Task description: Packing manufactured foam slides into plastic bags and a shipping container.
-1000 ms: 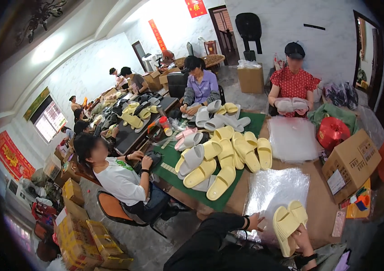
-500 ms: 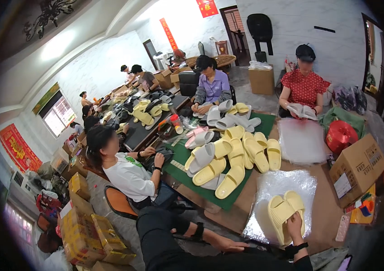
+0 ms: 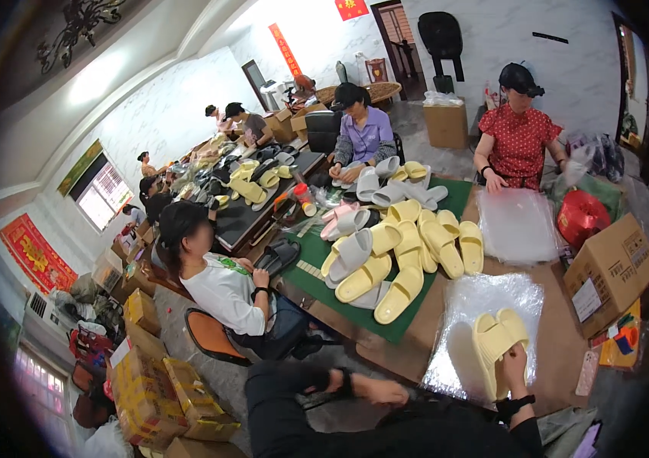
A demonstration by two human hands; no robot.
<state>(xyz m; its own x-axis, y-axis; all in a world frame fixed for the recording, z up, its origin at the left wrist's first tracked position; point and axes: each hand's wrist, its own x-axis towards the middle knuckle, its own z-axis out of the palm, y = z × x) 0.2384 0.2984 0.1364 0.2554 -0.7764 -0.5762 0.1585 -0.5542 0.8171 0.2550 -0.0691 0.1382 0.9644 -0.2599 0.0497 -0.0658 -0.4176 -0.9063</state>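
Observation:
My right hand (image 3: 514,365) grips a pair of pale yellow slippers (image 3: 495,342) held together, resting on a stack of clear plastic bags (image 3: 471,305) on the brown table (image 3: 561,336). My left hand (image 3: 379,391) is low by my lap, below the table edge, holding nothing that I can see. Its fingers are blurred. A heap of yellow and grey slippers (image 3: 393,252) lies on a green mat (image 3: 324,259) just beyond the bags.
Several people sit round the long table. One in a white shirt (image 3: 221,286) sits on an orange chair at my left, one in red (image 3: 519,141) sits opposite with another stack of bags (image 3: 517,225). A cardboard box (image 3: 611,271) stands at right, yellow cartons (image 3: 149,389) on the floor at left.
My right hand has brought the yellow pair down onto the plastic bags, nearer the table. My left hand has drawn back toward my lap. The view has tilted slightly.

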